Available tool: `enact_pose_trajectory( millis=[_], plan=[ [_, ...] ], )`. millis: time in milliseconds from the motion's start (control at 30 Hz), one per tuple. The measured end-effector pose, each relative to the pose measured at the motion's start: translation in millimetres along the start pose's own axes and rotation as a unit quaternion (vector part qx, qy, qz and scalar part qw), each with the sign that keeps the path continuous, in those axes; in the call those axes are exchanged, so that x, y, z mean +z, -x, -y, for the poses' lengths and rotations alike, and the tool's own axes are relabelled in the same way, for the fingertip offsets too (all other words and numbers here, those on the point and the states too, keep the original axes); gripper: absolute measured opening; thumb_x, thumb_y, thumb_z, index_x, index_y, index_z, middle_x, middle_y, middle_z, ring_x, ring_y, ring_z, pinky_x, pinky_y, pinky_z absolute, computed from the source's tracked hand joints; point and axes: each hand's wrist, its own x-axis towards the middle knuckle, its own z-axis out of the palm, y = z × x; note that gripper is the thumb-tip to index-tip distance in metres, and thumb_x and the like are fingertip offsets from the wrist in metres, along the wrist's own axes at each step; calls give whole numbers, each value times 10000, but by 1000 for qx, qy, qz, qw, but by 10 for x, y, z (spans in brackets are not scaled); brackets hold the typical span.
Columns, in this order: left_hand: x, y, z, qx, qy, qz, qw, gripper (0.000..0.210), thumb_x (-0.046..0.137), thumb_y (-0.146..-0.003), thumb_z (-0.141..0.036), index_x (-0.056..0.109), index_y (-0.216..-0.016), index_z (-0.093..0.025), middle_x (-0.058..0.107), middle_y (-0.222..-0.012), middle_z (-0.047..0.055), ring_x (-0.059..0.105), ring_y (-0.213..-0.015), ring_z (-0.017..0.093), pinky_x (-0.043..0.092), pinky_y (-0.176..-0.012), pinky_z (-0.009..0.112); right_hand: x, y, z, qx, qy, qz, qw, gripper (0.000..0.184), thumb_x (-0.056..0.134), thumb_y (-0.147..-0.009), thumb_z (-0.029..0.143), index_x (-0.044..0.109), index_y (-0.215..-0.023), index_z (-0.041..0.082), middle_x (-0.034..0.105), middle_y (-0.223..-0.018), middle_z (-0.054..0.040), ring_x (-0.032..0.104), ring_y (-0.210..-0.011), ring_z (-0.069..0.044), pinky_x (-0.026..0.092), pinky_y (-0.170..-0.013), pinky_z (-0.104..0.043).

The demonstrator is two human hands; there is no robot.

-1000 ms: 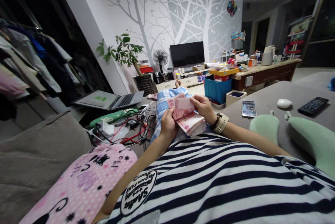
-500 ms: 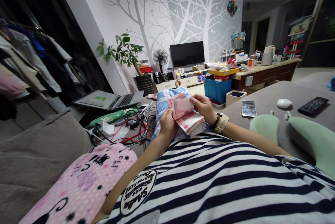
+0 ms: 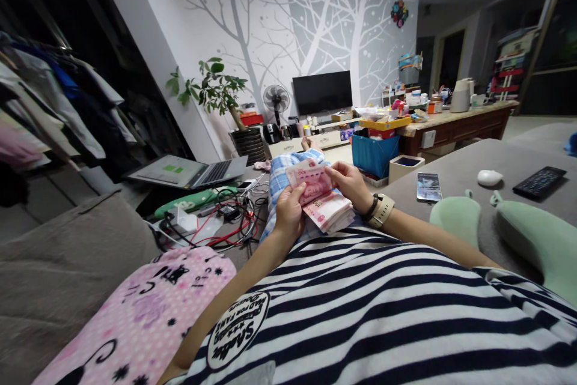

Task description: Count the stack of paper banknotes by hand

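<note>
A thick stack of pink banknotes (image 3: 331, 211) rests over my lap, above my striped shirt. My left hand (image 3: 290, 212) grips the stack's left end, thumb on top. My right hand (image 3: 349, 184), with a watch on the wrist, pinches the top banknote (image 3: 309, 182) at its right edge and holds it lifted and flat above the stack. My legs in blue checked trousers (image 3: 279, 178) stretch out beyond the hands.
A phone (image 3: 428, 186), a white mouse (image 3: 489, 178) and a remote (image 3: 539, 181) lie on the grey sofa surface at right, near green cushions (image 3: 532, 235). A laptop (image 3: 189, 171) and tangled cables (image 3: 216, 223) sit at left. A pink cushion (image 3: 148, 313) lies at lower left.
The top banknote, bent upward before, now lies flatter and has shifted left, face showing. Both hands stay at the stack.
</note>
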Motion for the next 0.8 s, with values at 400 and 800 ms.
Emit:
enact_pose_trajectory(
  millis=[400,800],
  plan=[
    [-51,-26,19,-13,-3,-11,1000,487,1169,-741,-413,815,-1023,-233,934,-982,72,970,-1238,436,780,-1204,625,-1225,-724,202,24,285,-42,957,437,894,-1095,556,742,-825,248,788,-791,-39,649,-764,-208,529,-791,-336],
    [30,-23,67,-16,-5,-21,1000,460,1156,-762,-407,826,-1039,-247,950,-1017,90,960,-1293,449,791,-1185,592,-3859,528,-385,185,605,-93,769,405,582,-901,-50,831,-1102,197,963,-1242,-312,935,-1199,-397,696,-1106,-511]
  ],
)
